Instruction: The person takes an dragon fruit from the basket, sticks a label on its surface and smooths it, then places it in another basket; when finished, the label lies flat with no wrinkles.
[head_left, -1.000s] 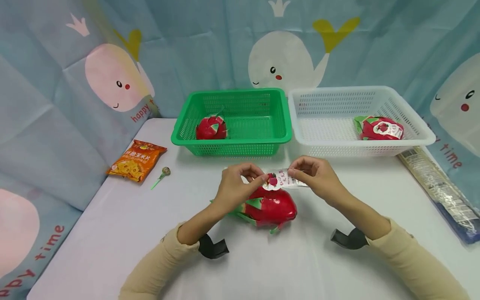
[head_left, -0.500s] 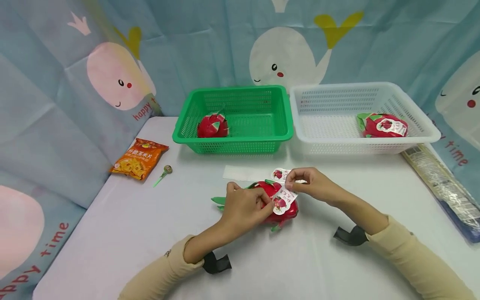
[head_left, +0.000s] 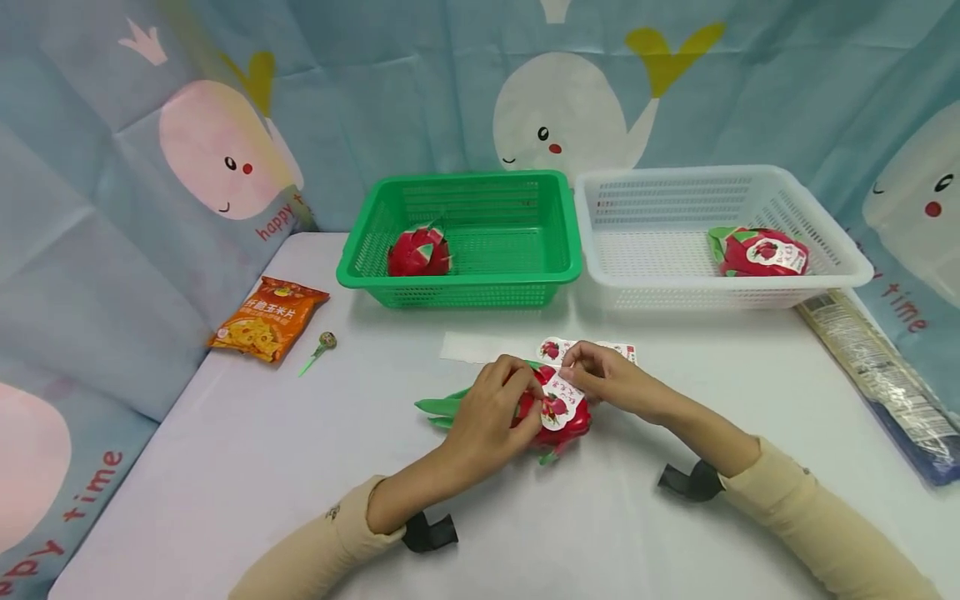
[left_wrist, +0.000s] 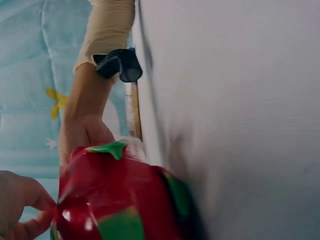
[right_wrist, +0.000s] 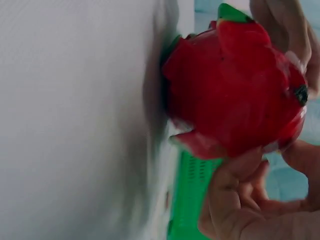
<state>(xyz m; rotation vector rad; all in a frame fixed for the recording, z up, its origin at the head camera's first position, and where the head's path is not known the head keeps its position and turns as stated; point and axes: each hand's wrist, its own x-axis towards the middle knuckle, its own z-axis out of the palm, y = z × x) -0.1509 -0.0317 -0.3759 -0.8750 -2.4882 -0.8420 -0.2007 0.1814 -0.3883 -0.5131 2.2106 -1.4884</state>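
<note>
Near the centre of a white worktop, a glossy red dragon fruit with green leafy scales lies on its side, leafy end towards the person's left. It appears laid this way so that a broad flank faces up beneath a white printed paper label with a scalloped end.

Left hand: thumb and finger pinch the label's left edge, beside its printed picture, with the other fingers bent. Right hand: thumb and finger pinch the label's upper right end. Gripping it from both sides presumably keeps it flat and uncreased; how much of it touches the skin cannot be determined.

Both forearms, in beige sleeves, reach forward and inward from the near side, wrists apparently raised. The left hand sits nearer the person than the right.

Just behind the fruit lies a white paper strip, apparently placed for easy reach. Further back, a green perforated plastic basket holds a second dragon fruit with no label visible; the white perforated plastic basket beside it holds a labelled third dragon fruit, which suggests separation by labelling.
</note>
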